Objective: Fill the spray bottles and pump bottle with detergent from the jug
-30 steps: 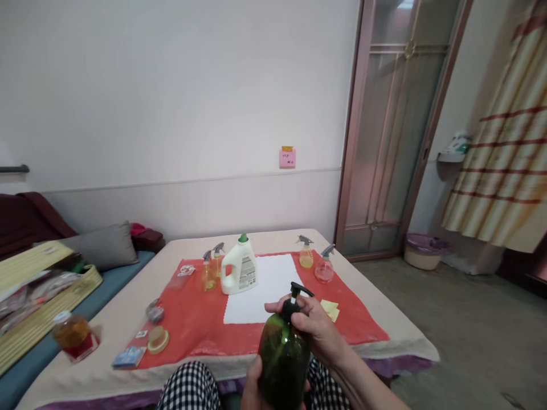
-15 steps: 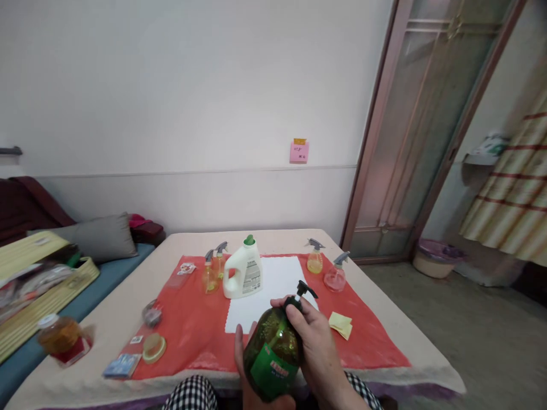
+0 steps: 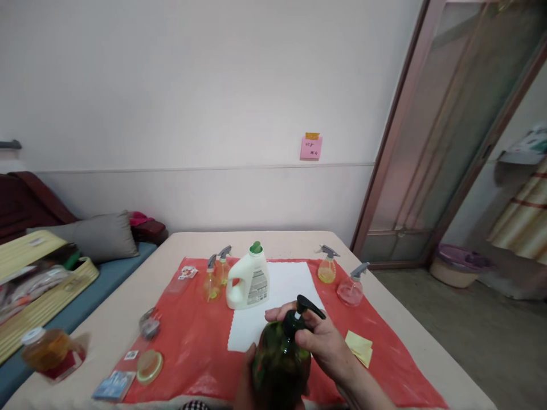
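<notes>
Turned since half a second ago, the green pump bottle [image 3: 280, 367] no longer shows its green label to the viewer, and its dark rounded side faces up instead. It is held above the near edge of the red cloth [image 3: 192, 330], leaning slightly, with its black pump head [image 3: 308, 307] pointing to the right. Clamped around the neck just under the pump, the right hand [image 3: 322, 344] has its thumb on the near side and its fingers behind. The left hand [image 3: 247, 373] grips the lower body from the left, partly hidden by the bottle. Beyond them, a white sheet [image 3: 294, 279] lies on the cloth, with a white jug [image 3: 248, 282] standing upright over its left edge. Two yellowish spray bottles [image 3: 212, 285] stand just left of the jug; another yellow one [image 3: 327, 270] and a pink one [image 3: 350, 291] stand right of the sheet. Folded yellow paper [image 3: 359, 347] lies near the right hand.
</notes>
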The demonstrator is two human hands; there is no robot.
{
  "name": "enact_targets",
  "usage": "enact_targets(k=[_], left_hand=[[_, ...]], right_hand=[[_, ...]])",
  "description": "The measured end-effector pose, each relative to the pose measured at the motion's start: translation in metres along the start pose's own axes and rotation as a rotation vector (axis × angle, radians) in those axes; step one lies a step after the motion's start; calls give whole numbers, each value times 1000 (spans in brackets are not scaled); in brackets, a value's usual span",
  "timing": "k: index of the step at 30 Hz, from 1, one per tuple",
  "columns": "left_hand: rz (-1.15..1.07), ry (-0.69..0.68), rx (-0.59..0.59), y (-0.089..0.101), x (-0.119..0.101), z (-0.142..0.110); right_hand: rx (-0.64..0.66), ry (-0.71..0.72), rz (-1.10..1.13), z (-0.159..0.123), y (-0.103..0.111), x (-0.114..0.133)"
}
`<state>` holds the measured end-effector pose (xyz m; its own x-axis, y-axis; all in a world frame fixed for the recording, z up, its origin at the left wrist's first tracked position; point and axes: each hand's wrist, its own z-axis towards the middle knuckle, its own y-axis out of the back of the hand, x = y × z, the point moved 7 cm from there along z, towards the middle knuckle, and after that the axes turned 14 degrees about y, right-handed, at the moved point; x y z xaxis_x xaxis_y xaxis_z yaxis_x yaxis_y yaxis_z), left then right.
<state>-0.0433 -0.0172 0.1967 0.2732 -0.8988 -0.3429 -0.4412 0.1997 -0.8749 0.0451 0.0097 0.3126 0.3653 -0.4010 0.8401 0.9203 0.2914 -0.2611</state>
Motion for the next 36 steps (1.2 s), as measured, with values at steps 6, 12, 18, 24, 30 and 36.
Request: enact_targets(k=[6, 12, 18, 24, 30, 36], left_hand=[[-246, -279, -174, 3, -16, 7], [61, -816, -528, 10, -39, -5], [-13, -471, -287, 11, -23, -4], [-123, 34, -51, -15, 15, -7], [-103, 59, -48, -3, 31, -12], [-159, -78, -188, 36, 4, -23]], right_hand=[[-327, -1, -72, 8, 22, -20], [-600, -21, -37, 7, 25, -28], [-450, -22, -93, 5, 11, -1], [-271, 128, -86, 1, 7, 29], [-468, 295, -41, -2, 25, 71], [-806, 391, 7, -33, 86, 57]])
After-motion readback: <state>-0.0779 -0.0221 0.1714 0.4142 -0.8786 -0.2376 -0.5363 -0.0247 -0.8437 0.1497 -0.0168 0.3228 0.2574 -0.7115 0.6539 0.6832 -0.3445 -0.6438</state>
